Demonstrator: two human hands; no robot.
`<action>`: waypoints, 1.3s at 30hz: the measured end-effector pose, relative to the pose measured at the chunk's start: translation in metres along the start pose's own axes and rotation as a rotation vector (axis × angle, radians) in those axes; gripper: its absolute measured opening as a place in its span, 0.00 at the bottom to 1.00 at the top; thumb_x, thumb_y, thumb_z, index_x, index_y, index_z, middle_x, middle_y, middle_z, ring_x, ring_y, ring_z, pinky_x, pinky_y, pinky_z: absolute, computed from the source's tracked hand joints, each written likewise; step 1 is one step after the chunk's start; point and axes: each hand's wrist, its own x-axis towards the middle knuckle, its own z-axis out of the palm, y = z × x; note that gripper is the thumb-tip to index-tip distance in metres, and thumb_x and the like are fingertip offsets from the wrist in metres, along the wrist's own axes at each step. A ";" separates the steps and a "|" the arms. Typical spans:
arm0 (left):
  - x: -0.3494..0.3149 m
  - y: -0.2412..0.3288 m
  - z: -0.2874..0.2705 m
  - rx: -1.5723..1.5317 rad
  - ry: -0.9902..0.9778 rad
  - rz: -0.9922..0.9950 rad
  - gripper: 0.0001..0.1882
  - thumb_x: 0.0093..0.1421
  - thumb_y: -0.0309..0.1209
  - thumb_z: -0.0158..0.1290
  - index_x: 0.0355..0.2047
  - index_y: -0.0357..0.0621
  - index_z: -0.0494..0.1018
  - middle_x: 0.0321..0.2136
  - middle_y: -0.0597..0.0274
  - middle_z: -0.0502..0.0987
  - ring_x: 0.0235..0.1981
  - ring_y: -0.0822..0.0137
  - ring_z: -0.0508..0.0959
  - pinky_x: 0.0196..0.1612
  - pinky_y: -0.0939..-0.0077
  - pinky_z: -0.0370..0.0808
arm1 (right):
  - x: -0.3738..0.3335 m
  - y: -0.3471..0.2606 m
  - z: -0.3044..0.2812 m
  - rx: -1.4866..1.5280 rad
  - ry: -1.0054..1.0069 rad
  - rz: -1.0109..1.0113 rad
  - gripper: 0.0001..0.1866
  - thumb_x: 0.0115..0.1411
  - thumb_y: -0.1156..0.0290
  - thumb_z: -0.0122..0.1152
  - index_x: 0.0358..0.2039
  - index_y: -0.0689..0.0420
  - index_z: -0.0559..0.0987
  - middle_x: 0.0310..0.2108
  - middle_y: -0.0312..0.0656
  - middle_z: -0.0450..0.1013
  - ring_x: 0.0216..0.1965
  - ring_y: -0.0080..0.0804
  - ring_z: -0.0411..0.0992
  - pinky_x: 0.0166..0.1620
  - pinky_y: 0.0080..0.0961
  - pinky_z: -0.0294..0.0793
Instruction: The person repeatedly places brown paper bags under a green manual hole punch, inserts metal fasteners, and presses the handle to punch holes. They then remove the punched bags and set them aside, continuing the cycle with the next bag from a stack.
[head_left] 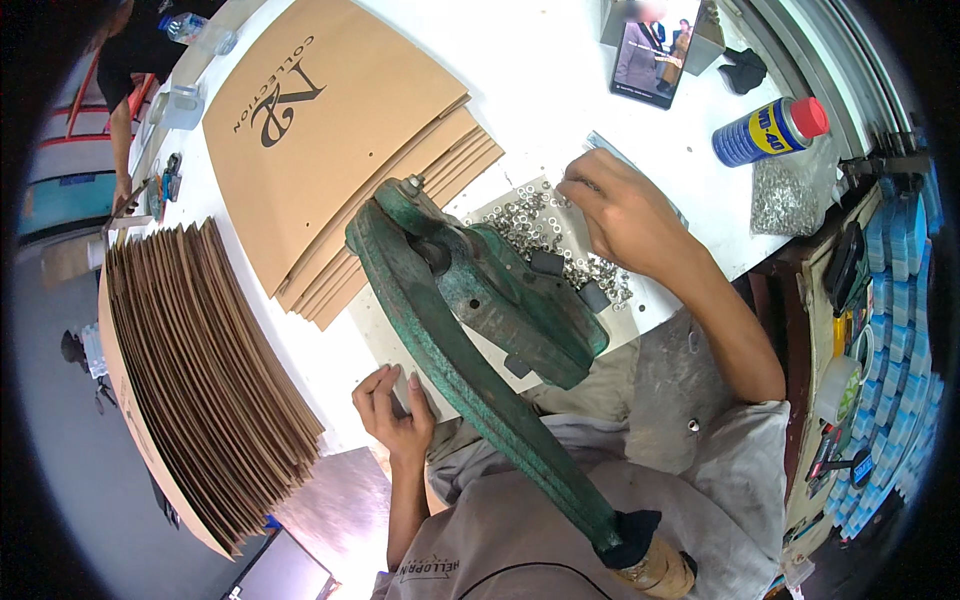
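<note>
A green cast-metal lever press [480,300] stands on the table in front of me, its long curved arm [440,360] reaching back toward my body. Beside it lies a spread of small silver ring-shaped eyelets [535,225]. My right hand [625,210] is over the far edge of these eyelets, thumb and fingers pinched together; whatever is between the fingertips is too small to make out. At the near table edge, left of the press, my left hand [397,420] rests with fingers slightly bent and apart, holding nothing visible.
Flat brown cardboard pieces [320,120] are stacked beyond the press, and a long row of cardboard [200,380] stands at left. At right are a phone [655,50], a blue spray can [755,135] and a bag of metal pieces [792,195]. Another person's arm [122,150] shows far left.
</note>
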 end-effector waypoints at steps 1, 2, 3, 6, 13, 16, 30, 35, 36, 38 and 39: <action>0.005 0.011 -0.006 -0.012 -0.014 -0.062 0.21 0.73 0.36 0.51 0.58 0.32 0.71 0.58 0.44 0.74 0.62 0.50 0.71 0.69 0.51 0.60 | 0.002 0.000 -0.002 0.018 0.010 0.009 0.11 0.50 0.78 0.63 0.36 0.64 0.81 0.40 0.45 0.73 0.47 0.40 0.72 0.50 0.34 0.76; 0.009 0.020 -0.009 -0.024 -0.028 -0.124 0.22 0.73 0.37 0.51 0.58 0.31 0.71 0.58 0.44 0.74 0.62 0.50 0.71 0.69 0.51 0.60 | 0.008 0.000 -0.002 0.036 0.020 0.018 0.12 0.49 0.78 0.63 0.36 0.65 0.81 0.40 0.45 0.73 0.47 0.41 0.72 0.51 0.35 0.76; 0.010 0.025 -0.010 -0.045 0.004 -0.104 0.22 0.73 0.37 0.51 0.58 0.31 0.71 0.58 0.44 0.74 0.62 0.50 0.71 0.69 0.50 0.60 | 0.014 0.000 -0.001 0.057 0.032 0.031 0.12 0.49 0.78 0.64 0.36 0.65 0.82 0.40 0.45 0.73 0.47 0.41 0.72 0.51 0.35 0.76; 0.009 0.028 -0.013 -0.098 0.067 -0.091 0.23 0.74 0.38 0.50 0.59 0.30 0.70 0.58 0.43 0.74 0.62 0.50 0.71 0.68 0.50 0.60 | 0.038 -0.005 0.018 0.026 0.113 -0.091 0.10 0.49 0.78 0.63 0.35 0.65 0.81 0.40 0.45 0.74 0.47 0.41 0.72 0.51 0.34 0.76; 0.001 0.008 -0.004 0.065 0.020 0.011 0.22 0.72 0.38 0.52 0.56 0.30 0.71 0.57 0.41 0.73 0.62 0.50 0.71 0.68 0.50 0.61 | 0.009 -0.001 0.013 -0.108 -0.081 0.064 0.23 0.47 0.84 0.60 0.47 0.69 0.80 0.47 0.48 0.74 0.53 0.45 0.72 0.54 0.35 0.76; -0.001 0.003 -0.001 0.044 0.001 0.019 0.21 0.72 0.37 0.52 0.56 0.30 0.71 0.57 0.41 0.73 0.62 0.50 0.71 0.68 0.50 0.61 | -0.015 -0.012 0.003 -0.089 -0.053 0.101 0.23 0.46 0.84 0.60 0.47 0.69 0.79 0.46 0.49 0.73 0.52 0.47 0.72 0.53 0.37 0.76; -0.001 0.014 -0.012 -0.108 0.060 -0.026 0.19 0.71 0.35 0.55 0.55 0.33 0.73 0.50 0.48 0.75 0.58 0.56 0.73 0.63 0.57 0.67 | 0.035 -0.029 0.040 0.179 -0.149 -0.138 0.17 0.58 0.74 0.60 0.48 0.59 0.83 0.52 0.39 0.74 0.57 0.40 0.70 0.60 0.35 0.72; 0.041 0.085 -0.056 -0.230 0.260 0.257 0.11 0.59 0.24 0.62 0.42 0.34 0.80 0.40 0.49 0.77 0.43 0.53 0.78 0.46 0.63 0.75 | 0.012 -0.032 0.014 0.102 -0.161 -0.117 0.19 0.48 0.79 0.64 0.44 0.62 0.84 0.49 0.41 0.74 0.55 0.39 0.71 0.58 0.34 0.74; 0.042 0.087 -0.055 -0.229 0.268 0.260 0.12 0.58 0.24 0.63 0.42 0.35 0.80 0.40 0.48 0.77 0.43 0.53 0.78 0.46 0.63 0.75 | 0.006 -0.033 0.013 0.099 -0.149 -0.108 0.23 0.42 0.83 0.63 0.44 0.63 0.83 0.47 0.42 0.74 0.54 0.41 0.71 0.57 0.35 0.75; 0.039 0.087 -0.056 -0.231 0.266 0.239 0.12 0.57 0.23 0.64 0.42 0.36 0.80 0.41 0.48 0.78 0.44 0.53 0.78 0.47 0.63 0.75 | -0.001 -0.038 0.006 0.166 -0.190 -0.057 0.24 0.43 0.83 0.62 0.45 0.63 0.83 0.46 0.43 0.74 0.53 0.42 0.71 0.56 0.36 0.75; 0.038 0.086 -0.055 -0.230 0.268 0.235 0.12 0.58 0.24 0.64 0.42 0.35 0.80 0.41 0.48 0.78 0.44 0.53 0.78 0.47 0.63 0.75 | -0.004 -0.038 -0.001 0.189 -0.208 -0.020 0.24 0.44 0.84 0.62 0.45 0.63 0.82 0.46 0.43 0.74 0.52 0.43 0.72 0.56 0.36 0.75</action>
